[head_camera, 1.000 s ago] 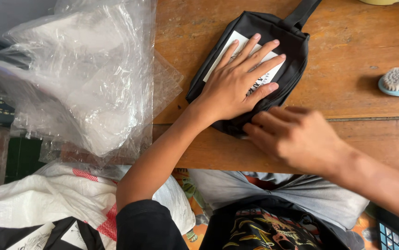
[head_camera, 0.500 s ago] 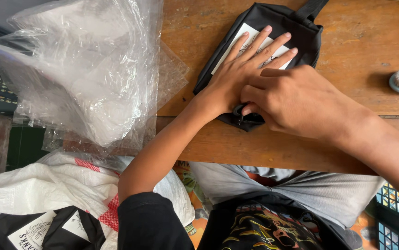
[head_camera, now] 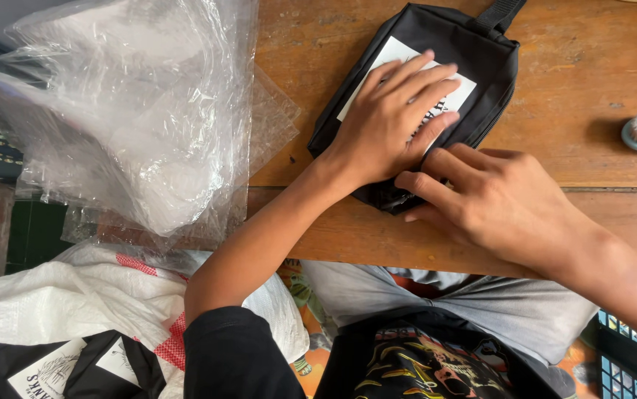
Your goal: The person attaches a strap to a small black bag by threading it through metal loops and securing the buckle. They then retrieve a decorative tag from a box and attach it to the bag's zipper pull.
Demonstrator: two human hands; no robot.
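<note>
Black pouch point(head_camera: 474, 66) lies on table point(head_camera: 592, 74) beside plastic bags point(head_camera: 126, 111), left hand point(head_camera: 389, 125) still flat on it, fingers spread, while right hand point(head_camera: 496, 203) has slid back to the near corner, fingertips pinching there.

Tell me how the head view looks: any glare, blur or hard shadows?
Head view: sharp, soft daylight; white glare on the clear plastic bags; the left hand and right hand on the black pouch cast only faint shadows; no motion blur.

Bright, even daylight; sharp focus
</note>
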